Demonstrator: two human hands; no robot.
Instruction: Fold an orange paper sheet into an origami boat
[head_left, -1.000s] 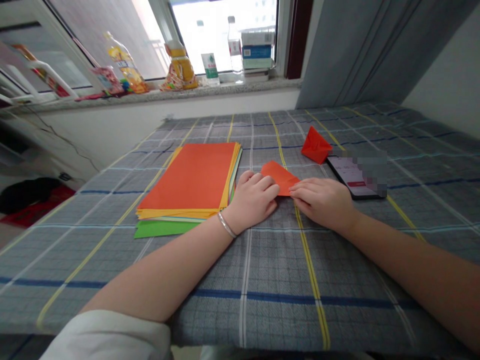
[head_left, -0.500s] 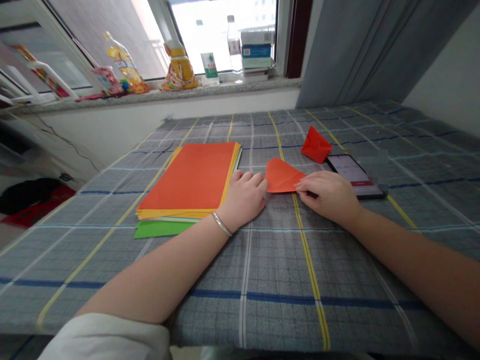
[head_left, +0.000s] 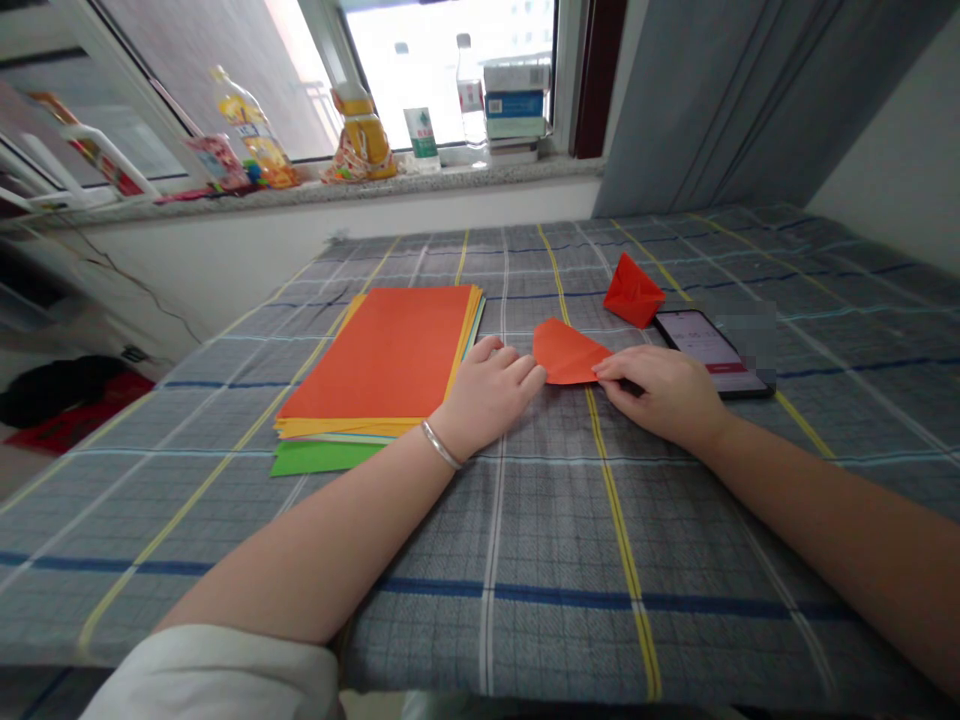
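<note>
A folded piece of orange paper (head_left: 570, 352) lies on the checked cloth between my two hands. My right hand (head_left: 667, 392) pinches its right corner between thumb and fingertips. At the paper's lower left edge is my left hand (head_left: 495, 388), with its fingers bent, close together and the tips on the paper; its thumb is hidden. A silver bangle (head_left: 441, 445) circles my left wrist. Beyond the paper stands a small folded red paper piece (head_left: 634, 290), with raised points.
Left of my left hand lies a stack of coloured paper (head_left: 390, 350), orange on top. A phone (head_left: 709, 350) with its screen lit rests behind my right hand. Bottles, a tube and boxes (head_left: 516, 105) line the windowsill (head_left: 450, 180) at the back.
My left hand's fingers have stretched out and moved slightly right, onto the edge of the orange paper. My right hand keeps its pinch almost unmoved.
</note>
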